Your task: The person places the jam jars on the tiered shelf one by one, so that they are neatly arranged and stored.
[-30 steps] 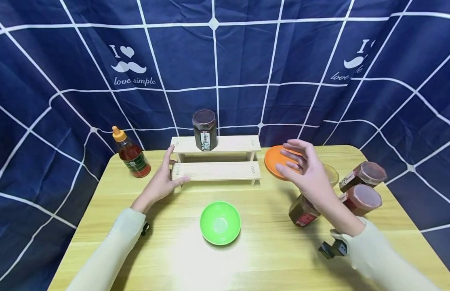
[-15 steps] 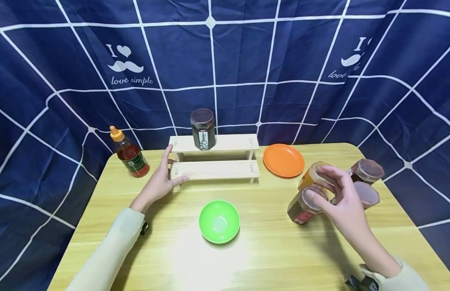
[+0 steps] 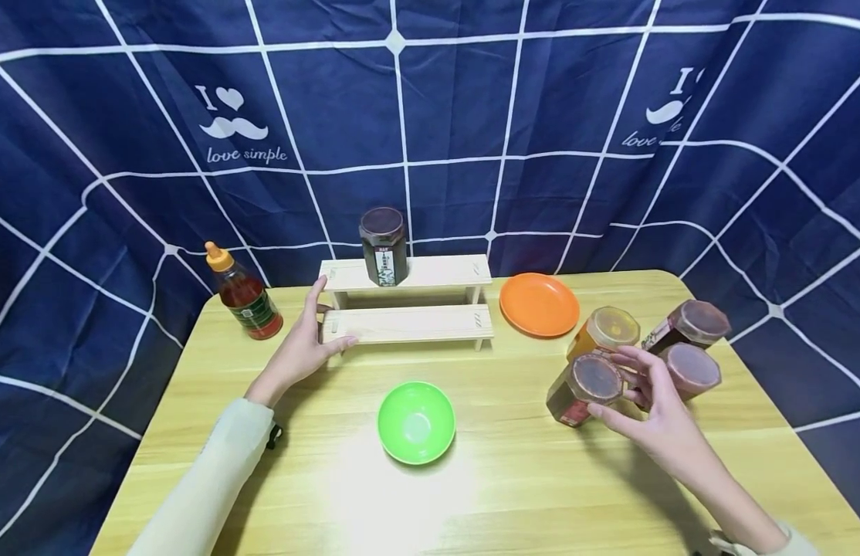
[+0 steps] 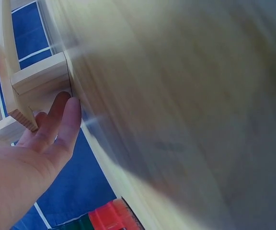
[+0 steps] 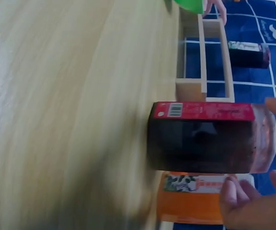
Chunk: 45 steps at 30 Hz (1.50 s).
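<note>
My left hand [image 3: 299, 349] grips the left end of a two-step wooden shelf [image 3: 416, 324], thumb on the lower board. In the left wrist view its fingers curl beside the shelf's leg [image 4: 47, 91]. At the right, my right hand [image 3: 662, 425] is spread at a dark jar with a red label [image 3: 576, 394], thumb and fingertips close to its lid. The right wrist view shows this dark jar [image 5: 200, 143] standing between thumb and fingers, a gap on the finger side. Behind it stands an orange-yellow honey jar [image 3: 607, 328].
Two more jars, one dark [image 3: 694, 324] and one reddish [image 3: 690, 367], stand beyond the right hand. Another dark jar [image 3: 384, 247] is on the upper step. An orange plate [image 3: 539, 305], a green bowl [image 3: 416, 423] and a red sauce bottle [image 3: 249, 297] are on the table.
My right hand has moved from over the orange plate rightward and down to the dark jar with the red label. The left hand keeps its place on the shelf.
</note>
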{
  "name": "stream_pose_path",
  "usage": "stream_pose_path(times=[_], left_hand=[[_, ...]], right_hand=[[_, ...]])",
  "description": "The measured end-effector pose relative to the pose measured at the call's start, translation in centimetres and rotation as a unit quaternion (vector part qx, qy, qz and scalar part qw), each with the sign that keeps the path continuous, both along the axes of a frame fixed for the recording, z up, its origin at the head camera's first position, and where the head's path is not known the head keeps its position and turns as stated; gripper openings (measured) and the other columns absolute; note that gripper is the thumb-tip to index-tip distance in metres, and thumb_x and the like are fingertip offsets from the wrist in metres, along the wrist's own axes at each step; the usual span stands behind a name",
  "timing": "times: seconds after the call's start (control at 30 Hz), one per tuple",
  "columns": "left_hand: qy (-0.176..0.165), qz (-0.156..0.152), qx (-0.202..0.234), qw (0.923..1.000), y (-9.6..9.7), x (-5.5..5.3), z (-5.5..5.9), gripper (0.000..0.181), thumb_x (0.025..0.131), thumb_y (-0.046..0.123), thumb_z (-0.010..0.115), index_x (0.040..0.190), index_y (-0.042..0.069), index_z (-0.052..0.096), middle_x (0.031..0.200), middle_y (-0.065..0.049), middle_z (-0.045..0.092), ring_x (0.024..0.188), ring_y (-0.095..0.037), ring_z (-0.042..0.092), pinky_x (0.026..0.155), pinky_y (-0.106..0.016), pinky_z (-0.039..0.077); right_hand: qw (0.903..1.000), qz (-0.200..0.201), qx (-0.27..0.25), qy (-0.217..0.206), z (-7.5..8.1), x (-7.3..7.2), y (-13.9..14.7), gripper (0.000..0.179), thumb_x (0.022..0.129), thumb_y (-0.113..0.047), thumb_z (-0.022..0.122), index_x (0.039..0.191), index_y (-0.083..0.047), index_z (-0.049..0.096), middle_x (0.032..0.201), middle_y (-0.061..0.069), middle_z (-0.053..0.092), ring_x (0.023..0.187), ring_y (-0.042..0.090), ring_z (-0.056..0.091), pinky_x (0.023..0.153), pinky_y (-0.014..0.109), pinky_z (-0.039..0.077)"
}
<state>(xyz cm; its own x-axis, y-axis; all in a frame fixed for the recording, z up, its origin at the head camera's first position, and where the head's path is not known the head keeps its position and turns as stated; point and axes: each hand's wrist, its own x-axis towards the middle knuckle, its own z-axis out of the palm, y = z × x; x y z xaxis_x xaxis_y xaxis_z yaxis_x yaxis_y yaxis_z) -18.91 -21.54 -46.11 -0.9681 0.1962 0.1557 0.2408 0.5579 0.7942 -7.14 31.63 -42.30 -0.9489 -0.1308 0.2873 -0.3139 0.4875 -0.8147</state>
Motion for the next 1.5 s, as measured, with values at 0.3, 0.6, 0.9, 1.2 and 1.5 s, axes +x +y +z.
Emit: stream_pose_path(times=[0.3, 0.6, 0.9, 1.2, 1.5], left_hand=[[0.003, -0.005, 0.006, 1.0000, -0.1, 0.0, -0.1, 0.123, 0.094, 0.018, 0.091, 0.176, 0.026, -0.001, 0.140, -0.030, 0.057, 0.122, -0.041, 0.061, 0.096, -0.056, 0.051], [0.003, -0.002, 0.005, 1.0000, -0.4, 0.0, -0.2, 0.123, 0.094, 0.018, 0.091, 0.176, 0.026, -0.001, 0.141, -0.030, 0.056, 0.118, -0.040, 0.063, 0.094, -0.054, 0.052], [0.002, -0.002, 0.003, 1.0000, -0.3, 0.0, -0.1, 0.123, 0.094, 0.019, 0.090, 0.176, 0.026, -0.001, 0.140, -0.029, 0.056, 0.117, -0.040, 0.064, 0.095, -0.054, 0.052], [0.002, -0.002, 0.002, 1.0000, -0.4, -0.1, -0.3, 0.123, 0.094, 0.018, 0.090, 0.176, 0.027, 0.000, 0.140, -0.029, 0.056, 0.120, -0.040, 0.062, 0.097, -0.056, 0.050], [0.003, -0.003, 0.000, 1.0000, -0.1, -0.2, -0.2, 0.123, 0.094, 0.018, 0.090, 0.176, 0.025, -0.001, 0.139, -0.029, 0.057, 0.119, -0.041, 0.062, 0.097, -0.056, 0.050]], right_hand=[[0.9970, 0.062, 0.028, -0.038, -1.7, -0.5, 0.4, 0.110, 0.083, 0.007, 0.091, 0.170, -0.009, 0.025, 0.150, 0.005, 0.046, 0.130, -0.008, 0.048, 0.101, 0.008, 0.039], [0.9973, 0.061, 0.004, -0.040, -3.1, -1.0, -0.1, 0.114, 0.082, 0.008, 0.092, 0.171, -0.013, 0.023, 0.159, 0.007, 0.035, 0.135, -0.006, 0.044, 0.106, 0.009, 0.036], [0.9984, 0.047, -0.026, -0.016, -3.7, -0.8, -0.6, 0.113, 0.082, 0.016, 0.088, 0.170, -0.009, 0.021, 0.159, 0.009, 0.038, 0.138, 0.000, 0.047, 0.110, 0.012, 0.036], [0.9993, 0.033, -0.015, 0.006, -3.9, -0.8, -0.8, 0.111, 0.079, 0.018, 0.090, 0.166, -0.006, 0.026, 0.158, 0.009, 0.043, 0.134, 0.002, 0.053, 0.107, 0.013, 0.040], [0.9998, 0.016, 0.003, 0.008, -3.9, -0.6, -1.0, 0.112, 0.077, 0.015, 0.093, 0.166, -0.009, 0.030, 0.154, 0.003, 0.048, 0.129, 0.002, 0.056, 0.104, 0.012, 0.042]])
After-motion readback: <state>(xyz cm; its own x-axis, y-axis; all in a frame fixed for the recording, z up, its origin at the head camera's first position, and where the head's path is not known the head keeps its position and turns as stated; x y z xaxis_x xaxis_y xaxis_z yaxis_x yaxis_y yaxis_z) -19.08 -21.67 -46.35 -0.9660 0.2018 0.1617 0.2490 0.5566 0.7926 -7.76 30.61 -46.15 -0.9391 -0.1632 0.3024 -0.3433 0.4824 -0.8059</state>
